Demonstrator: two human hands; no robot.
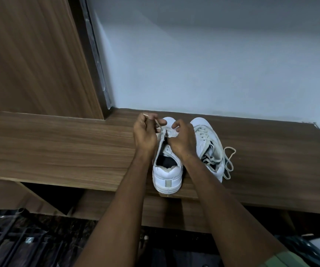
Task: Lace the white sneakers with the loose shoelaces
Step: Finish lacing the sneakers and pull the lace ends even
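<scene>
Head view only: two white sneakers sit side by side on a wooden shelf (59, 147), toes toward the wall (213, 64), heels toward the person. Left sneaker (167, 174) is the one being worked; its heel overhangs the shelf's front edge slightly. Left hand (145, 133) pinches a shoelace end (158, 125) between thumb and fingertips, pulled up and taut from the toe-end eyelets, tip sticking out past the fingers. Right hand (184, 138) is closed over the other side of the same vamp, fingers curled on the upper or lace; can't tell which, grip is hidden. Progress, my read: left sneaker looks laced only at the lowest eyelets, tongue area above is open and dark, upper eyelets bare. Right sneaker (209, 143) has lace crossing several eyelets, but long loose lace loops (229, 162) trail onto the shelf beside it, so untied at best. Remaining: most of the left shoe's rows, then finishing both.
</scene>
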